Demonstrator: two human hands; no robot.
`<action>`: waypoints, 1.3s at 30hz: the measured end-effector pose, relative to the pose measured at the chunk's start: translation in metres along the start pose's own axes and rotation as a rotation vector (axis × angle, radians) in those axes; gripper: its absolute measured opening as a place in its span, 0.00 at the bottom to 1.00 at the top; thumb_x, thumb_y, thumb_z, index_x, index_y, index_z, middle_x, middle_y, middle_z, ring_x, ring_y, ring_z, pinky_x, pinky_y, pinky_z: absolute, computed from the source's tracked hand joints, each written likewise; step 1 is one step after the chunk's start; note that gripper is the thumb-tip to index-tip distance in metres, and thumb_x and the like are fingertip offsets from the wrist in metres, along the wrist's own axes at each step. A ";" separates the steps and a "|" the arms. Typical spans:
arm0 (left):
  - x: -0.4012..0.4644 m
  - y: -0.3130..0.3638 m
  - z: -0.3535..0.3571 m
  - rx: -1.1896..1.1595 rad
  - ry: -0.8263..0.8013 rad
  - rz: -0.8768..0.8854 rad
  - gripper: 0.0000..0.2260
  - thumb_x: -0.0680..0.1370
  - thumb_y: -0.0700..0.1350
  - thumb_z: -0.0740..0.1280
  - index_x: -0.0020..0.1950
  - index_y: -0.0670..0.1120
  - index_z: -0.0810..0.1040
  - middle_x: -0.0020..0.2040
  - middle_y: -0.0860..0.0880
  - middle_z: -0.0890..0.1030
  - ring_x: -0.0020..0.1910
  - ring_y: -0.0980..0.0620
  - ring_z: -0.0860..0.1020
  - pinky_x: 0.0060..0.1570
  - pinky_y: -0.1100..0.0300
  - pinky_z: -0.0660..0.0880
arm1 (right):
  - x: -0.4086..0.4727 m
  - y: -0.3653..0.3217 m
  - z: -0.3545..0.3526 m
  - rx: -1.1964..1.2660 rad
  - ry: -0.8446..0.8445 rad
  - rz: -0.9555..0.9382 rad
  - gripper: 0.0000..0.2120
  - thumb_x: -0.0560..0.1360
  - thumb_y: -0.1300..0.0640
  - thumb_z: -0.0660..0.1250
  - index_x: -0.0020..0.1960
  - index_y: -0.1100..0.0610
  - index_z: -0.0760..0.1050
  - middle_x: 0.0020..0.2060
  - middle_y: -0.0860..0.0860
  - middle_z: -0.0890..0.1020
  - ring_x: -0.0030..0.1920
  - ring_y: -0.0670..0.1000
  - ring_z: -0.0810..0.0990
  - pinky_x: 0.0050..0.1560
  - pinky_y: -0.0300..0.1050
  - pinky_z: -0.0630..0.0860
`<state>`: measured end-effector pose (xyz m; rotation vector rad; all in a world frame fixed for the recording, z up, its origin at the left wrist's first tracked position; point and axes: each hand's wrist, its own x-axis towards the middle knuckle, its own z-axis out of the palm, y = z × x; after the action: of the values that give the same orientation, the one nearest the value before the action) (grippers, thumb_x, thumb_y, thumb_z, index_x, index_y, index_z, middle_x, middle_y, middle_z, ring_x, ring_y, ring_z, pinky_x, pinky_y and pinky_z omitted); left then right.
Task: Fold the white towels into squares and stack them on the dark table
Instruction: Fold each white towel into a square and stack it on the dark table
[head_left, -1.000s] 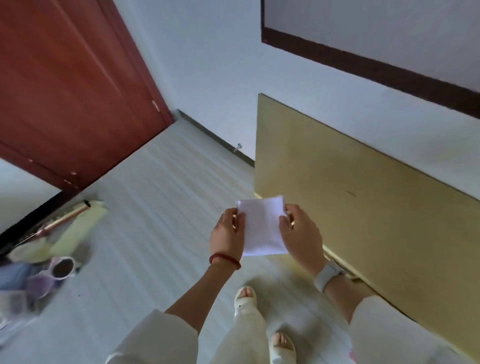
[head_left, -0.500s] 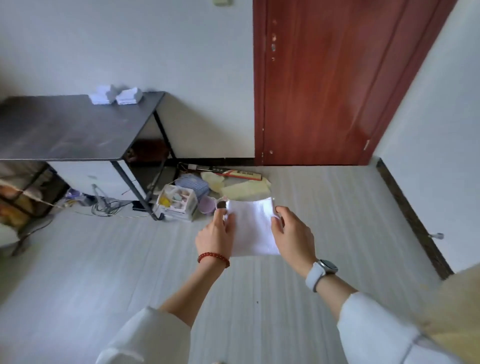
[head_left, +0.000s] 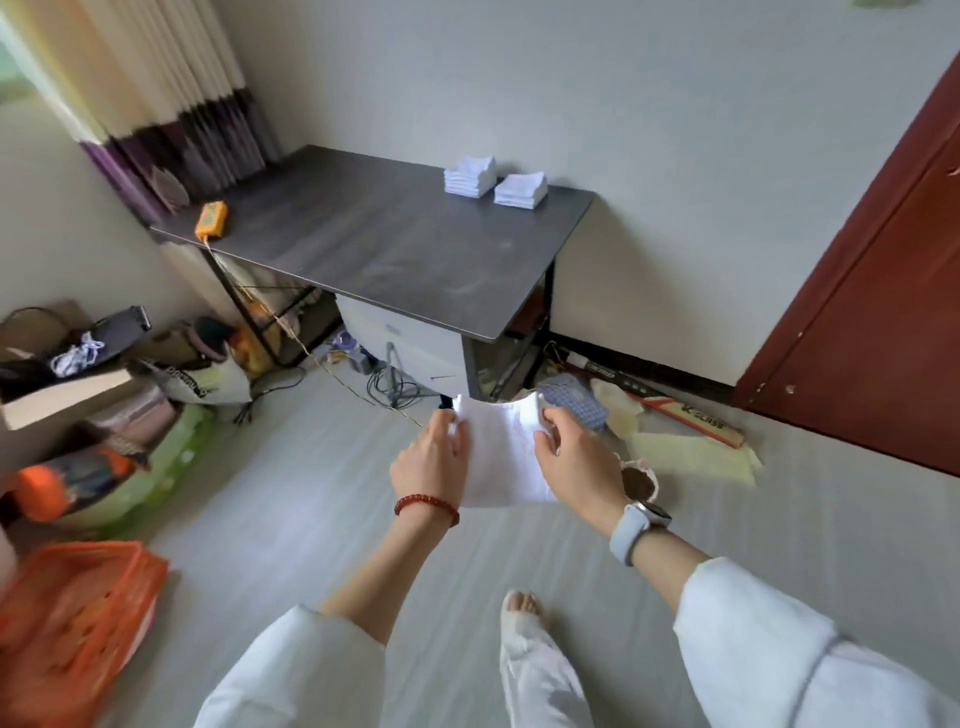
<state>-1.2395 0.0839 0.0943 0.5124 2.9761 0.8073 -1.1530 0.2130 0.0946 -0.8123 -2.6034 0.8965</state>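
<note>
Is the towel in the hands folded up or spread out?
Folded, but not yet square: the towel hangs as a narrow panel between the left hand and right hand, which pinch its top corners.

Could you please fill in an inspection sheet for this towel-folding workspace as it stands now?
Surface: dark rectangular table, dusty smears on top.
Job's things: two stacks of folded white towels at its far right corner; one white towel held in the air.
Clutter: orange flat device on the table; orange plastic crate and bags on the floor.
Hands: left hand and right hand each grip a towel edge.
Cables: tangled cords under the table.
Surroundings: red-brown wooden door, striped curtain.
</note>
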 end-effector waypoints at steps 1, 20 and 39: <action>0.025 -0.006 0.000 0.001 0.001 -0.010 0.12 0.81 0.50 0.54 0.59 0.48 0.71 0.50 0.47 0.81 0.47 0.41 0.77 0.41 0.57 0.68 | 0.026 -0.008 0.011 0.001 -0.010 -0.015 0.14 0.78 0.54 0.58 0.62 0.56 0.70 0.56 0.55 0.79 0.55 0.60 0.76 0.47 0.49 0.71; 0.524 -0.074 -0.005 -0.142 -0.139 -0.108 0.10 0.79 0.49 0.57 0.58 0.50 0.72 0.46 0.50 0.76 0.44 0.48 0.72 0.43 0.58 0.67 | 0.493 -0.135 0.160 0.228 -0.216 0.115 0.08 0.76 0.54 0.59 0.49 0.58 0.72 0.39 0.49 0.77 0.43 0.55 0.75 0.45 0.48 0.71; 0.860 0.021 0.102 -0.287 -0.634 0.236 0.13 0.79 0.53 0.57 0.57 0.48 0.73 0.44 0.53 0.76 0.45 0.49 0.76 0.46 0.56 0.74 | 0.757 -0.102 0.177 0.226 0.134 0.502 0.11 0.78 0.59 0.57 0.60 0.57 0.71 0.48 0.50 0.77 0.50 0.53 0.77 0.53 0.51 0.75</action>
<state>-2.0369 0.4227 0.0763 0.9093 2.2105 0.8635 -1.8802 0.5061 0.0749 -1.4334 -2.1621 1.1886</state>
